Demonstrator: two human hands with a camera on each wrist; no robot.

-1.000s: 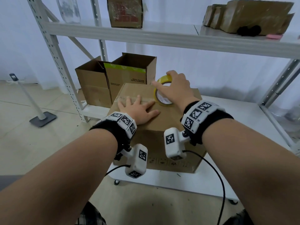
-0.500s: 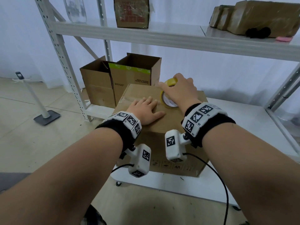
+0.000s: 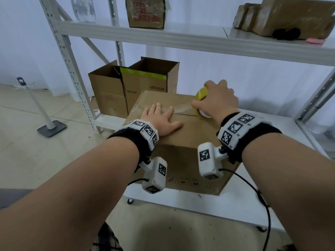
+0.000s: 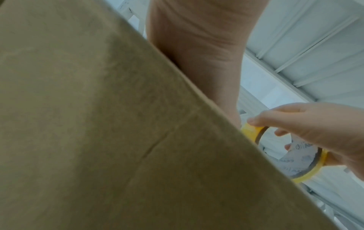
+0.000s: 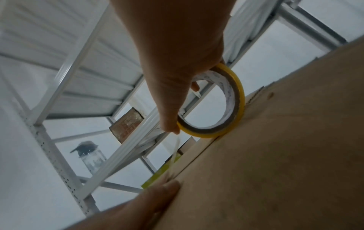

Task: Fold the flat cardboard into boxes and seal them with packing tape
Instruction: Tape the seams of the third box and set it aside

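Note:
A closed brown cardboard box (image 3: 183, 151) stands on the white lower shelf (image 3: 282, 196). My left hand (image 3: 161, 118) lies flat, fingers spread, on the box top over the seam. My right hand (image 3: 215, 100) grips a yellow roll of packing tape (image 3: 201, 94) standing on edge near the box's right end. A clear strip of tape (image 3: 181, 109) runs along the seam from the roll to the left hand. In the right wrist view the tape roll (image 5: 230, 107) rests against the box (image 5: 285, 155). The left wrist view shows the box side (image 4: 118, 140) and the roll (image 4: 307, 171).
Two open cardboard boxes (image 3: 134, 87) stand behind at the left of the shelf. The upper shelf (image 3: 181, 38) carries a wrapped box (image 3: 146, 11) and brown parcels (image 3: 290, 15). A white rack post (image 3: 72, 69) rises at left; a floor stand (image 3: 49, 124) is beyond.
My right hand has drawn the tape roll to the right along the seam, laying out a longer strip. The left hand stays pressed on the box top.

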